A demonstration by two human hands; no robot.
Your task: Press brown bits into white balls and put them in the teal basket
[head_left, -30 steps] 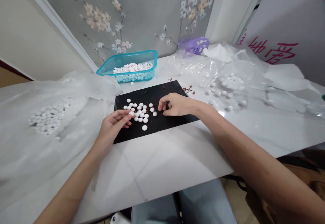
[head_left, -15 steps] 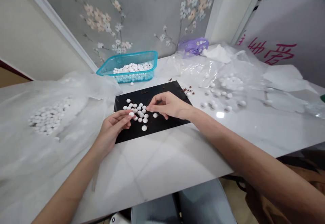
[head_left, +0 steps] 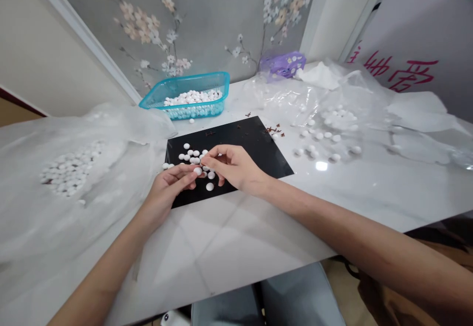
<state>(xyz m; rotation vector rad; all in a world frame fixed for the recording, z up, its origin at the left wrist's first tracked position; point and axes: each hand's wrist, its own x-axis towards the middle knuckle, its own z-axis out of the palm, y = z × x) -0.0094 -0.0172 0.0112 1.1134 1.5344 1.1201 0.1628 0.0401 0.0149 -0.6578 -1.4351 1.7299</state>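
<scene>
Over a black rectangular board (head_left: pixel 258 153), my left hand (head_left: pixel 172 183) pinches a small white rounded piece (head_left: pixel 198 171) between thumb and fingers. My right hand (head_left: pixel 232 165) is close beside it, thumb and forefinger pressed together near that piece. Whatever sits between the right fingertips is too small to make out. Several more white pieces (head_left: pixel 186 146) lie loose on the board around the fingers, and the hands cover some of them. One white piece (head_left: pixel 210 187) rests near the board's front edge.
A turquoise basket (head_left: pixel 148 100) holding many white pieces stands behind the board. Small dark brown bits (head_left: pixel 275 129) lie at the board's right corner. Plastic sheeting with white pieces (head_left: pixel 72 173) spreads at left; clear bags (head_left: pixel 291 96) and scattered white pieces (head_left: pixel 335 138) are at right.
My right hand has moved left and slightly toward me, up to the left hand. My left hand, still pinching the white piece, has shifted slightly right.
</scene>
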